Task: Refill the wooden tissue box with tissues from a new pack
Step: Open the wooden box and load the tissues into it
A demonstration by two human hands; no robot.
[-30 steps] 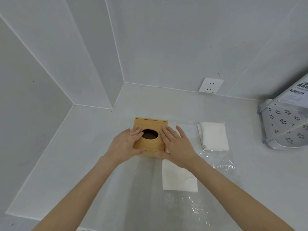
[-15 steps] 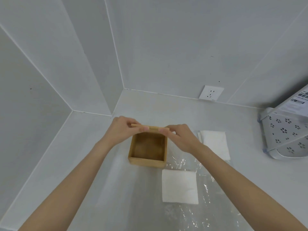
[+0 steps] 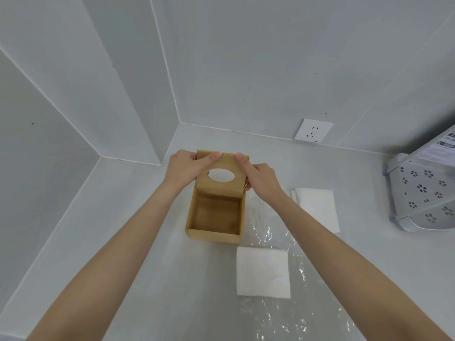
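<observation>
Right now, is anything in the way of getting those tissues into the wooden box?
Partly. The lid, held tilted up by both hands, still overhangs the far end of the wooden box. The near part is open and looks empty; nothing lies between it and the tissue stack.

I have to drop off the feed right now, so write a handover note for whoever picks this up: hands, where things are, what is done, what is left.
Left hand and right hand each grip a side of the lid, held tilted above the far end of the wooden box.
The box stands open on the counter and looks empty.
One tissue stack lies in front of the box on the clear wrapper; a second stack lies to its right.
Done: lid off, pack unwrapped.
Left: set lid aside, load tissues, refit lid.
</observation>
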